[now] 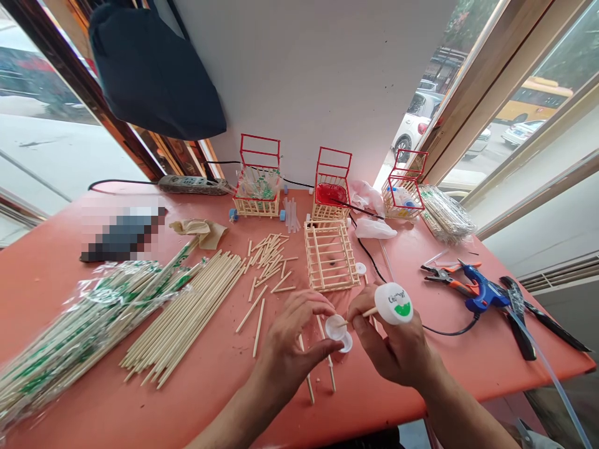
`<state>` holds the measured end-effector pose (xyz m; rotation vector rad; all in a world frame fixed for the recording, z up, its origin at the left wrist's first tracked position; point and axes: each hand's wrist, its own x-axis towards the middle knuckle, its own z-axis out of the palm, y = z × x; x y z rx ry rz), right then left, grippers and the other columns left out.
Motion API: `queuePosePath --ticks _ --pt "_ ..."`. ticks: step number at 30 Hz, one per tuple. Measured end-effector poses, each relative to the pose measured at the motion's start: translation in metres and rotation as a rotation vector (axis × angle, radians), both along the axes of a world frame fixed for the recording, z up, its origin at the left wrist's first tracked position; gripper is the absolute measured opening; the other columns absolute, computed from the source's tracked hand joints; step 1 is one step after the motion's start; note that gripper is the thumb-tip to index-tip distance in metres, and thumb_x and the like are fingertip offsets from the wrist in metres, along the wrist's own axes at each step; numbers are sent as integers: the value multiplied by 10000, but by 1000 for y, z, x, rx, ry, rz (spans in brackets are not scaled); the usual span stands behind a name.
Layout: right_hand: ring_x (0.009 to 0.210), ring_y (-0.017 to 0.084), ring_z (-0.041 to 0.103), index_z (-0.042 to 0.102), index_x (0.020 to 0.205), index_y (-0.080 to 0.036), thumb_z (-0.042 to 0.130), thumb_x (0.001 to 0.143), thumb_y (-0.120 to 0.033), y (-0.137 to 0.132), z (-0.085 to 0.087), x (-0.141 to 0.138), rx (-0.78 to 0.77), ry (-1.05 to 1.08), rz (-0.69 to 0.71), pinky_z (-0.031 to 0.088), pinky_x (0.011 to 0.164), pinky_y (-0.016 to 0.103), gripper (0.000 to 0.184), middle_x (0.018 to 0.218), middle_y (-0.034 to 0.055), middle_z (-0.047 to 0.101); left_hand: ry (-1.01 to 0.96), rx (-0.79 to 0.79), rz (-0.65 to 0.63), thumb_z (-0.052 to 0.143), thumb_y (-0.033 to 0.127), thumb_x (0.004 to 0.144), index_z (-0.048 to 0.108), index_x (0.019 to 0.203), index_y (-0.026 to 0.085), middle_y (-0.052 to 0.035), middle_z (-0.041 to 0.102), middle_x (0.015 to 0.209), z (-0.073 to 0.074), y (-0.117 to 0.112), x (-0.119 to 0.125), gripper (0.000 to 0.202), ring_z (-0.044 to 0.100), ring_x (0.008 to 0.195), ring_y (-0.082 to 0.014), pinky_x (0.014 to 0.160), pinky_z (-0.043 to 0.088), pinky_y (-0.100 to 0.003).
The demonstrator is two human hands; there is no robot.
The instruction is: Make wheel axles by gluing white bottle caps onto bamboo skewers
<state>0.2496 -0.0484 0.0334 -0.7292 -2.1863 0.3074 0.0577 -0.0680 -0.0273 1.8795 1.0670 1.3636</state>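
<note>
Between thumb and fingertips, my left hand (292, 333) grips a small white bottle cap (335, 327), its hollow side facing up. My right hand (397, 352) is closed around a short wooden stick (362, 317) whose tip meets that cap; I cannot tell whether it is fixed there. At the stick's other end sits a white cap with a green mark (401, 308). Another white cap (347, 343) shows just below the held one. Loose sticks (331, 374) lie under my hands. Beyond them rests a wooden stick frame (330, 259).
Three small stick carts with red handles (257, 193) stand along the wall. Long sticks (187, 312), bagged skewers (79, 330) and short cut pieces (266, 255) lie left. A blue glue gun (484, 290), pliers (449, 277) and black-handled cutters (519, 312) lie right.
</note>
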Motion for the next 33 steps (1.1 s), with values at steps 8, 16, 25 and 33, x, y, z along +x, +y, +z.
queuePosePath --ticks 8,16,25,33 --pt "682 190 624 550 948 -240 495 913 -50 0 2 -1 -11 8 -9 488 647 331 201 780 14 681 -6 -6 5 826 359 840 694 1013 214 -56 737 1029 -1 0 0 262 671 1056 -238 919 539 -345" --pt "663 171 613 550 976 -232 501 896 -24 0 2 -1 9 19 12 473 639 306 228 783 -1 694 -1 -10 2 826 346 842 688 1014 218 -56 737 1037 -1 0 0 255 669 1074 -244 937 534 -354" --pt "707 180 633 552 973 -218 506 910 -43 0 -3 2 25 9 -15 489 733 352 191 803 15 680 1 -17 1 824 359 843 690 1010 219 -67 736 1035 -1 0 0 256 673 1058 -254 920 541 -375" --pt "698 188 647 551 984 -228 495 911 -49 0 1 1 31 9 -14 496 705 352 201 795 19 681 -12 -32 6 820 362 846 699 1003 222 -70 739 1032 0 0 0 243 678 1052 -262 909 548 -386"
